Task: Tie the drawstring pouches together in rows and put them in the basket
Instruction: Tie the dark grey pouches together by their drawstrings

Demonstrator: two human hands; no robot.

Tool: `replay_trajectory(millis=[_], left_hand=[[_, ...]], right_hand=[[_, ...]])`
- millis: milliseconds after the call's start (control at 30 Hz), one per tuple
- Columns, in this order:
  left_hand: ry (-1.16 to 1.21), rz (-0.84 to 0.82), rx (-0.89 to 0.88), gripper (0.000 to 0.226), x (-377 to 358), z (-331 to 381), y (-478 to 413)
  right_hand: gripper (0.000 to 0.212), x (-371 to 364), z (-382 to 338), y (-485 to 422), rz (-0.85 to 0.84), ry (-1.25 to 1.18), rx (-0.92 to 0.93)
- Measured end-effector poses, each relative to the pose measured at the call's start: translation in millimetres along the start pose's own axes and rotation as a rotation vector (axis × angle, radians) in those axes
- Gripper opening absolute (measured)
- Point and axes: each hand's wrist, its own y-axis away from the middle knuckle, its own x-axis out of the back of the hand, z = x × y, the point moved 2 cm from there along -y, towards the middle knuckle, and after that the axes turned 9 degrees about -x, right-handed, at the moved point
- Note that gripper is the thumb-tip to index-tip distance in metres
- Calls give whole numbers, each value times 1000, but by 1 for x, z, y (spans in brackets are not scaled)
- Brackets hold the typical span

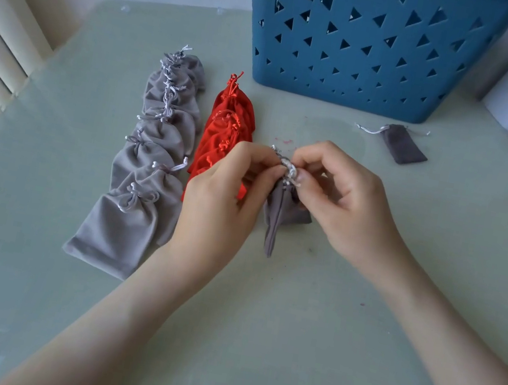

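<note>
Drawstring cords [290, 171] sit pinched between both hands at mid-table. The left hand [225, 194] and right hand [343, 198] each grip the pale strands above a dark grey pouch [276, 220], whose bottom trails on the table [327, 307]. To tie well, I judge the knot should be drawn snug at the pouch mouth, with an even pull both ways. A loose dark pouch [403, 145] lies far right, near the basket [371, 60]. The red row [227, 126] crowds the left hand, with the light grey row [150, 157] further left. Open table lies near and right.
</note>
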Motion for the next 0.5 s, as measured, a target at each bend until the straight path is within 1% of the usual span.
replay_trajectory(millis=[67,167,500], left_hand=[[-37,-15,-35,14,1,1,-1],[-52,-31,-51,14,2,0,-2],[-127,20,-116,14,1,0,-3]], right_hand=[[18,-1,0,0,-29,-51,-38],[18,-1,1,0,-59,-105,-82],[13,-3,4,-2,-157,-302,-163]])
